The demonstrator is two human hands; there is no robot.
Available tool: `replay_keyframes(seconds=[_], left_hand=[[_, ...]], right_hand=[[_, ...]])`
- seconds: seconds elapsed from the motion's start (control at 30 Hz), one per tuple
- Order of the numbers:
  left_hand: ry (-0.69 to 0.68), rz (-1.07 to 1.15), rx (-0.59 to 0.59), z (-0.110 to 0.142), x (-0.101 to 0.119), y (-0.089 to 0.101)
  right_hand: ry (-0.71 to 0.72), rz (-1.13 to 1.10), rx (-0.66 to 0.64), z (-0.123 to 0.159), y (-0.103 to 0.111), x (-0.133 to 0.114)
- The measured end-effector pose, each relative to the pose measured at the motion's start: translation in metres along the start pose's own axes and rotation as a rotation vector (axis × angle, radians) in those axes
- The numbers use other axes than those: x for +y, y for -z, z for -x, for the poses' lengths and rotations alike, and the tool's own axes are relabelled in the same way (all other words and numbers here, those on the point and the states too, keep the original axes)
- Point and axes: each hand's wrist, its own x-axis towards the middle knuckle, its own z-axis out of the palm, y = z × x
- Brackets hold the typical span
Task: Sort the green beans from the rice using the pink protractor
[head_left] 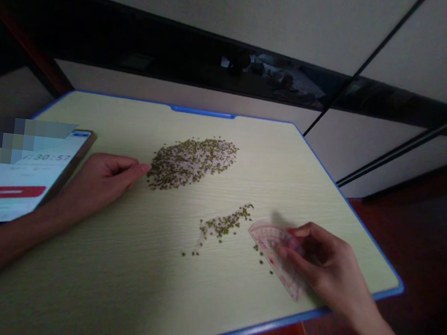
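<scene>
A large heap of mixed green beans and white grains (192, 161) lies on the pale wooden desk (124, 274). My left hand (104, 179) rests on the desk beside it, fingers curled loosely, one fingertip touching the heap's left edge. A smaller streak of beans and grains (224, 223) lies nearer the front. Just right of it, my right hand (327, 266) grips a clear pink protractor (278, 256), its edge on the desk next to a few stray beans.
A phone (22, 178) with a lit timer screen and red button lies at the desk's left edge. The desk has a blue rim (270, 327); its right and front edges drop to a dark floor. A wall with dark trim stands behind.
</scene>
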Motion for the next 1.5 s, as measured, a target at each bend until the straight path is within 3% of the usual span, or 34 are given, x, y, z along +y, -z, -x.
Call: replay_keyframes(seconds=[0.17,0.23,0.37,0.5,0.8,1.03,1.5], left_hand=[[-0.012,0.016,0.01,-0.001,0.001,0.0],[-0.011,0.018,0.011,-0.001,0.001,-0.001],[-0.006,0.012,0.007,0.0,-0.001,-0.001],[-0.013,0.006,-0.002,-0.002,-0.004,-0.001],[0.022,-0.003,0.016,-0.002,-0.001,-0.002],[0.006,-0.018,0.011,0.0,-0.002,-0.001],[-0.001,-0.023,0.014,-0.001,-0.001,0.0]], right_hand=[[0.043,-0.143,-0.075,-0.005,0.0,-0.005],[0.096,-0.226,-0.037,-0.018,0.006,-0.006],[0.231,-0.333,0.161,-0.057,0.014,-0.007],[0.135,-0.359,0.182,-0.077,0.008,-0.005],[0.036,-0.303,0.1,-0.061,0.006,0.002],[-0.011,-0.333,0.133,-0.062,0.004,0.0],[0.001,-0.312,0.136,-0.062,0.005,0.004]])
